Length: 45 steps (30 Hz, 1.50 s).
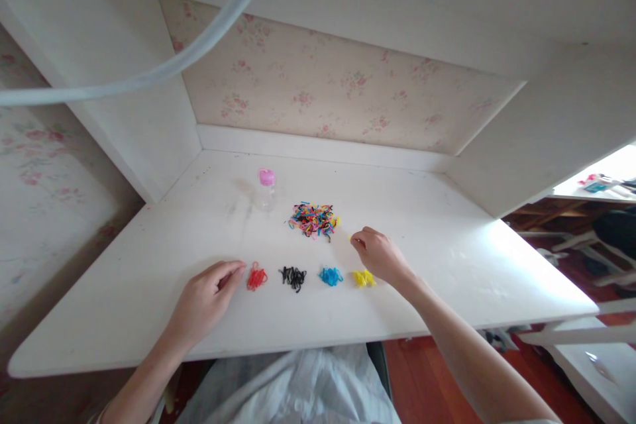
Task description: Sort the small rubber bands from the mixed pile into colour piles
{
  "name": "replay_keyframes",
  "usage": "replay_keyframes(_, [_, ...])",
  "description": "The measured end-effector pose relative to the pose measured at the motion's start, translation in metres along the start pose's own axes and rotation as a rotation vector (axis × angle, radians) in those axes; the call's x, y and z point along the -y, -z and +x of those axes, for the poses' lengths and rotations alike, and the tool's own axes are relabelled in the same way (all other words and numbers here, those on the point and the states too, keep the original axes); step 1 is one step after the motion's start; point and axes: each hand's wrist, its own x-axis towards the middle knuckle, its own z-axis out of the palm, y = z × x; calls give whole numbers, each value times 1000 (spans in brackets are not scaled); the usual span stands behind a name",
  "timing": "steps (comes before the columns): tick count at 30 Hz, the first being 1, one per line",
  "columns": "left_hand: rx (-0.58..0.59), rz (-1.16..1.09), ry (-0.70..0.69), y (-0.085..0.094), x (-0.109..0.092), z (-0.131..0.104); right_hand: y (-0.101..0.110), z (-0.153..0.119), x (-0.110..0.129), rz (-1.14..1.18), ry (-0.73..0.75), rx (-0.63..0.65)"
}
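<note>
My right hand [376, 252] is pinched above the yellow pile, with a bit of yellow, apparently a rubber band [350, 237], at its fingertips. My left hand [209, 291] rests on the table just left of the red rubber bands [256, 277]. Its thumb and fingertips come together, and whether anything is between them is hidden. In a row to the right lie small heaps of black rubber bands [293, 277], blue rubber bands [330, 276] and yellow rubber bands [364, 278]. Behind them sits a larger mixed-colour pile of rubber bands [314, 219].
A small clear bottle with a pink cap [267, 177] stands behind the piles on the white table [149, 278]. White side panels and a back ledge [322, 146] enclose the far side. A pale cable [199, 46] crosses overhead.
</note>
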Motion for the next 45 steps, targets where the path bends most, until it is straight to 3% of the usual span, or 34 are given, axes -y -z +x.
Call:
replay_keyframes(10, [-5, 62, -12, -1, -2, 2, -6, -75, -10, 61, -61, -70])
replay_keyframes(21, [1, 56, -29, -2, -3, 1, -23, -90, -12, -87, -30, -35])
replay_keyframes(30, [3, 72, -11, -2, -3, 1, -23, -92, -12, -88, -20, -57])
replay_keyframes(36, [25, 66, -6, -2, -2, 1, -6, -87, -1, 51, -19, -100])
replay_keyframes(40, [39, 65, 15, -3, -2, 2, 2, -62, 21, 86, 79, -102])
replay_keyframes(45, [44, 29, 32, -2, -1, 2, 2, -11, 48, -67, 193, 17])
